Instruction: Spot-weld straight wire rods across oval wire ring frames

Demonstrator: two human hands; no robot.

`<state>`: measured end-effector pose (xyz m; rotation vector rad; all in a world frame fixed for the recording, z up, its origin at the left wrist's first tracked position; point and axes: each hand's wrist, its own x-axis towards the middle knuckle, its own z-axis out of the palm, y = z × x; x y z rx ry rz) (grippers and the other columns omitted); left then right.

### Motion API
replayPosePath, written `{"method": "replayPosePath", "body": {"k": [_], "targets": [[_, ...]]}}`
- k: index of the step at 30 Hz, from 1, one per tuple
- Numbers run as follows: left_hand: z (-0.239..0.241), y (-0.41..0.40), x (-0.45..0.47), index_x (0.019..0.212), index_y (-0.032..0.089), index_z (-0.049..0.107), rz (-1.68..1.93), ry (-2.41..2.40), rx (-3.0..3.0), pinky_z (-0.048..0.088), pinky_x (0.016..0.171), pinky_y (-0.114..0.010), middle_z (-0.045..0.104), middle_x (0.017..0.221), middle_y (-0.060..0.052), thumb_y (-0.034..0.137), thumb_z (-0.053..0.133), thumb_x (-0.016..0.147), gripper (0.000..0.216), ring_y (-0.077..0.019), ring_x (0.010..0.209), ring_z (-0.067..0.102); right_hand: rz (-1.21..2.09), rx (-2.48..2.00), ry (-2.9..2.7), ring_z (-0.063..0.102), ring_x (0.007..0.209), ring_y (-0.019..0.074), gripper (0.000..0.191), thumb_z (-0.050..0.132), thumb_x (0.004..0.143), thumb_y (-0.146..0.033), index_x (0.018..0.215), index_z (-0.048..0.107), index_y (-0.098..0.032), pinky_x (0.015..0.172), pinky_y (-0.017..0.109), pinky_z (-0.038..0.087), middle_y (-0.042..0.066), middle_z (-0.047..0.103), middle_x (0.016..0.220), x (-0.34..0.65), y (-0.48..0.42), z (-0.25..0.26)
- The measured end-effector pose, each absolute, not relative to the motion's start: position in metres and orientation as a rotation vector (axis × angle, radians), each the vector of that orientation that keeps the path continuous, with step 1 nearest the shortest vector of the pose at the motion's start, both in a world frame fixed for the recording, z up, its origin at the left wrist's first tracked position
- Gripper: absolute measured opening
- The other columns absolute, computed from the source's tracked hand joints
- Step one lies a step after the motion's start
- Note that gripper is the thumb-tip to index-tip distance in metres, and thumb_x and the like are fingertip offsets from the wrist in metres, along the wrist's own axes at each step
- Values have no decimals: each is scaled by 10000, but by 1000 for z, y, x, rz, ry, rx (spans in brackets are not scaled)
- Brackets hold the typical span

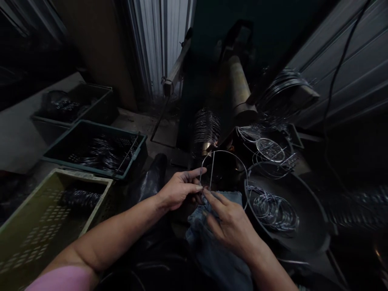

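Wire hoop (223, 151) is held upright in the head view, above a lap covered by blue denim cloth (212, 238). A straight wire (211, 171) is seen running down inside the hoop. The hoop's lower part is clamped between the left hand (178, 190) and the right hand (232, 226), which are held close together, their fingers pinched on the wire. A pink sleeve (63, 279) is noted on the left arm.

To the right, loose wire rings (273, 212) are contained in a dark round pan (315, 218), just beside the hoop. A stack of wire rings (206, 129) is seen beyond the hands. To the left, dark wire coils (101, 155) lie in a teal plastic crate (115, 128), and further coils (80, 198) lie in an olive plastic crate (85, 176). Corrugated metal sheeting (342, 76) is seen at upper right.
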<state>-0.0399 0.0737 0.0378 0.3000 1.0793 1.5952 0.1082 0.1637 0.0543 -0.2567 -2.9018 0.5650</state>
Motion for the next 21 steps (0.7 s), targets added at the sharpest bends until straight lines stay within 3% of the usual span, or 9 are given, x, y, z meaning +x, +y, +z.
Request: {"method": "replayPosePath", "body": {"k": [8,21], "targets": [[39,84,-46,1171,182,553,1611,1041,342,387,446,-203,493,619,57,98,635,636,549,-70,474,525,635,-299,-2920,594,944,238,458,438,784,-184,1237,485,-140,780,357,510,140,586,1104,100,174,67],[44,86,-44,1152,168,560,1646,1034,317,380,430,-190,478,611,64,61,613,630,535,-62,468,514,653,-277,-2882,597,926,219,453,444,776,-168,1225,489,-131,768,323,513,130,587,1080,98,175,72]]}}
